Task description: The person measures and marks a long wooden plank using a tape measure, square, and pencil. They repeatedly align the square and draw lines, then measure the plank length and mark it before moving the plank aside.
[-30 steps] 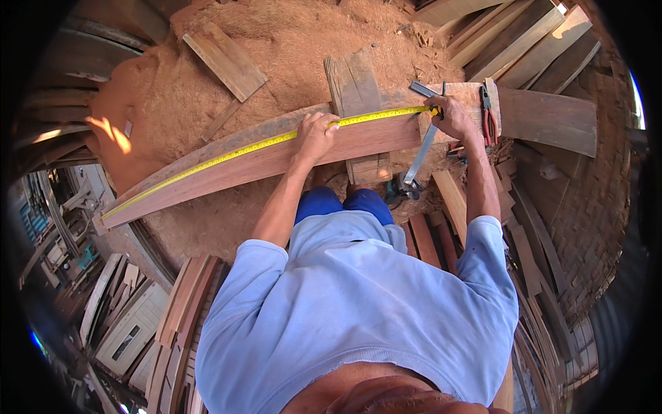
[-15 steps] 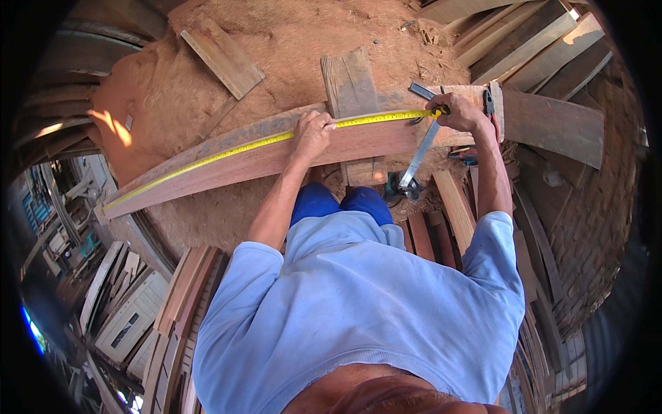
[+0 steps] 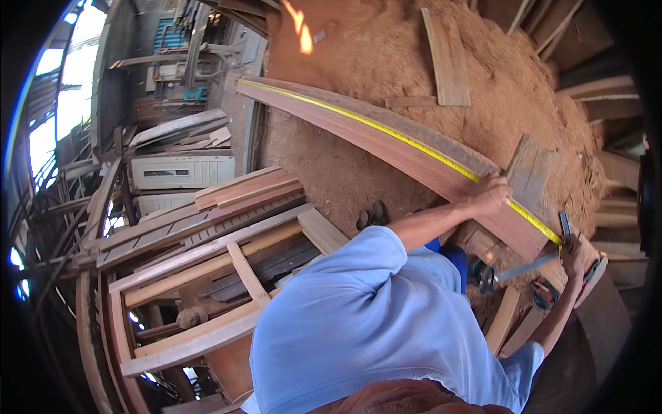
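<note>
A long reddish wooden plank [image 3: 422, 168] narrows toward its far left end, with a darker, rough-faced timber along its back edge. The yellow blade of a tape measure [image 3: 386, 130] lies stretched along its length. My left hand [image 3: 491, 194] is closed over the blade, its fingers pressed against the plank. At the plank's near right end my right hand [image 3: 571, 255] grips the tape measure's case, which the fingers mostly hide. Close beside that hand, a metal bar clamp [image 3: 527, 268] crosses the plank's end.
A weathered block [image 3: 532, 169] stands under the plank. A loose board [image 3: 447, 58] lies on the sawdust-covered ground [image 3: 372, 48]. To the left are a wooden frame [image 3: 249, 272], stacked planks [image 3: 252, 186] and a pale panel [image 3: 183, 171]. Pliers [image 3: 591, 270] rest near my right hand.
The view has swung to the left, so plank and hands appear farther right and more slanted. Both hands keep about the same places on the plank and tape.
</note>
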Demonstrator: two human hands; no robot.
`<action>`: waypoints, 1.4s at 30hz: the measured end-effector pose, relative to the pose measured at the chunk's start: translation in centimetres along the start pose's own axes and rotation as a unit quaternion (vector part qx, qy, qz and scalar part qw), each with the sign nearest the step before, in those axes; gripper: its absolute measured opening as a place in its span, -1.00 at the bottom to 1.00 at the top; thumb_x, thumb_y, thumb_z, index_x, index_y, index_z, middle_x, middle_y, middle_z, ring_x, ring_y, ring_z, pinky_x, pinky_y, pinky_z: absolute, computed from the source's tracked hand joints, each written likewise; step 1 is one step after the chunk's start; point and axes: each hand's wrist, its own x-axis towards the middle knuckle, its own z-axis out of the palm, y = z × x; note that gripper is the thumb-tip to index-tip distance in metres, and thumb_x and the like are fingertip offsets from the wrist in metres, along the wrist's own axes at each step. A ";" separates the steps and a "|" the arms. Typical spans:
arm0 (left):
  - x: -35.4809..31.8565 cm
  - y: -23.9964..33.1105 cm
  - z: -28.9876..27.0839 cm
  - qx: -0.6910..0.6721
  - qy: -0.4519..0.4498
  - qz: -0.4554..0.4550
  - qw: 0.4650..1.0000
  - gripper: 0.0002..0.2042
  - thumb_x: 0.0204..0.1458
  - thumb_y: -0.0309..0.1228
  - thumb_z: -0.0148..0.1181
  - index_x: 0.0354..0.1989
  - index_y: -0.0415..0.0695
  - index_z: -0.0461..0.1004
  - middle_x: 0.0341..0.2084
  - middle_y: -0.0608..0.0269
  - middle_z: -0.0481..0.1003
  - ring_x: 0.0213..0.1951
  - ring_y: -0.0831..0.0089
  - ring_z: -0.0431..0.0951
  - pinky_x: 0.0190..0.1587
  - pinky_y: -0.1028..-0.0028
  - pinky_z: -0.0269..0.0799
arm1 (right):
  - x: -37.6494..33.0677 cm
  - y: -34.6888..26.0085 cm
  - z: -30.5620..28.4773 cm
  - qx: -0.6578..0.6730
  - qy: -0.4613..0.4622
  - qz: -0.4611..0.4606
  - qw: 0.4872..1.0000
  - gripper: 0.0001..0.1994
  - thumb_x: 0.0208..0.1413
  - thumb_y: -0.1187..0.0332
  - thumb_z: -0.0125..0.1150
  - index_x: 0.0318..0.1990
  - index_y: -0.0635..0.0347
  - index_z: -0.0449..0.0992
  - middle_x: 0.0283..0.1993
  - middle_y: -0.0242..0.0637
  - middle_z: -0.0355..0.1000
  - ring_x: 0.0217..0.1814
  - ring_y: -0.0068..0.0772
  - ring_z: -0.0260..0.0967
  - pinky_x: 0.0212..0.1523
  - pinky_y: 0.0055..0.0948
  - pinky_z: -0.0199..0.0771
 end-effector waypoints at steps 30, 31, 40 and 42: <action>3.2 5.0 1.2 -0.037 0.015 0.030 0.999 -0.95 0.00 -0.40 0.32 -0.37 0.00 0.56 -0.40 0.29 0.49 -0.19 0.15 0.46 -0.07 0.13 0.34 | -11.4 -13.5 9.5 0.032 0.433 0.002 0.901 -0.68 0.27 0.29 0.15 0.10 0.22 0.49 -0.19 -0.02 0.52 -0.19 -0.05 0.51 -0.09 -0.12 0.48; 3.3 5.2 1.4 -0.036 0.013 0.030 0.999 -0.94 0.00 -0.39 0.32 -0.37 0.01 0.56 -0.41 0.30 0.48 -0.19 0.17 0.46 -0.06 0.14 0.33 | -11.5 -13.2 9.9 0.090 0.408 0.006 0.908 -0.71 0.26 0.30 0.15 0.07 0.22 0.52 -0.22 -0.02 0.53 -0.20 -0.02 0.52 -0.09 -0.12 0.48; 3.8 9.3 4.1 0.012 0.049 -0.029 0.998 -0.92 0.00 -0.34 0.34 -0.38 0.07 0.54 -0.41 0.39 0.46 -0.18 0.29 0.45 0.01 0.16 0.10 | -9.5 -11.4 9.9 0.184 0.351 -0.063 0.916 -0.79 0.16 0.46 0.21 -0.07 0.32 0.54 -0.24 -0.07 0.57 -0.20 -0.22 0.58 -0.14 -0.30 0.56; 3.9 10.2 4.6 0.012 0.063 -0.040 0.997 -0.91 0.00 -0.32 0.35 -0.38 0.08 0.53 -0.41 0.40 0.45 -0.18 0.30 0.45 0.00 0.16 0.08 | -8.7 -10.3 9.7 0.149 0.351 -0.089 0.920 -0.82 0.10 0.48 0.24 -0.15 0.30 0.56 -0.36 -0.12 0.51 -0.32 -0.22 0.52 -0.22 -0.30 0.54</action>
